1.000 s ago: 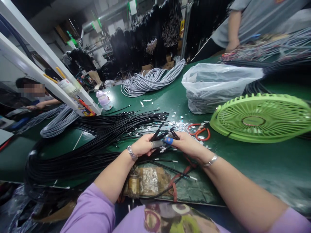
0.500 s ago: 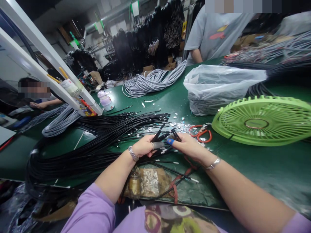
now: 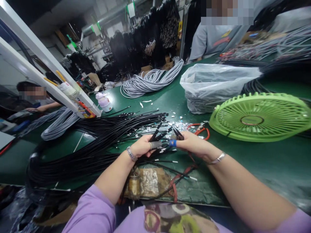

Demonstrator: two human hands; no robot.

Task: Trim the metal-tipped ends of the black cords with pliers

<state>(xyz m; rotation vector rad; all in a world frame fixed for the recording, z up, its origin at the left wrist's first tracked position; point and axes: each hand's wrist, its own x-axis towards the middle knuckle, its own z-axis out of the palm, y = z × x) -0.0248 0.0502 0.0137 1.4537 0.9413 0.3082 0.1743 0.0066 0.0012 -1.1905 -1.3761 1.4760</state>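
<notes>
My left hand (image 3: pixel 145 145) is closed around several black cables (image 3: pixel 156 131), their ends sticking up past the fingers. Grey tape wraps its thumb. Close by on the right, my right hand (image 3: pixel 189 142) grips a dark two-pronged tool (image 3: pixel 178 132) whose exact kind I cannot make out. Blue tape covers that thumb, and the fingers beneath are mostly hidden. Under and left of the hands spreads a large bundle of black cables (image 3: pixel 97 149), many with white tips. Small white and silvery scraps (image 3: pixel 181 124) lie just beyond the hands, beside scissors with red handles (image 3: pixel 205 133).
A green fan (image 3: pixel 257 119) stands at the right, before a clear plastic bag (image 3: pixel 216 77). Grey cable coils (image 3: pixel 153 82) and a lidded bottle (image 3: pixel 104 102) are farther back. White posts (image 3: pixel 55 64) rise at left. One person (image 3: pixel 206 38) is across the table, another (image 3: pixel 36 97) at left.
The view has shifted slightly. My right hand has turned a little, and its blue-taped thumb now lies flatter beside the cable ends. My left hand keeps its grip.
</notes>
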